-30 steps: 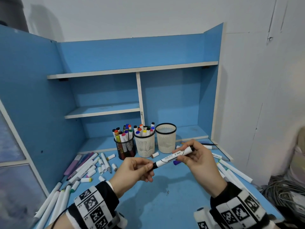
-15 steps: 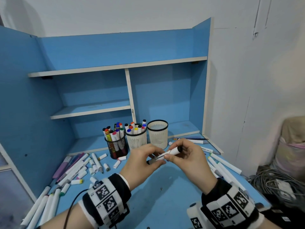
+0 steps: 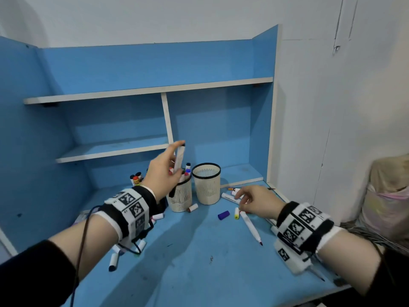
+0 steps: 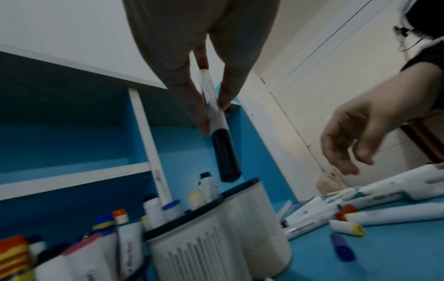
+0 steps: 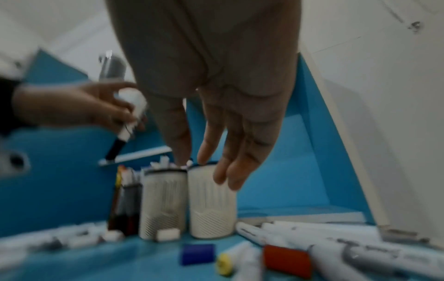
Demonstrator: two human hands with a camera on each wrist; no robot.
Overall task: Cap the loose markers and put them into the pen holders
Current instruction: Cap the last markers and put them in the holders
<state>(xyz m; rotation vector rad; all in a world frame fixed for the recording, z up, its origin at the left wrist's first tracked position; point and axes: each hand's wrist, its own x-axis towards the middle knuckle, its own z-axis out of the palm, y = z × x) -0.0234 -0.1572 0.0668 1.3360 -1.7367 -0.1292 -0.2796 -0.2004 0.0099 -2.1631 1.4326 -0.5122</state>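
One white marker with a black cap (image 3: pixel 179 156), held upright cap-down in the pinching fingers of the left hand (image 3: pixel 161 171), hangs above the middle of three pen holders: a dark mesh one (image 4: pixel 72 256), a full white ribbed one (image 3: pixel 179 199), and an empty white ribbed one (image 3: pixel 206 185) with free room inside. The right hand (image 3: pixel 254 201), fingers loosely spread and holding nothing, hovers over loose markers near the blue worktop (image 3: pixel 199 262) right edge. A second ago both hands held this marker together.
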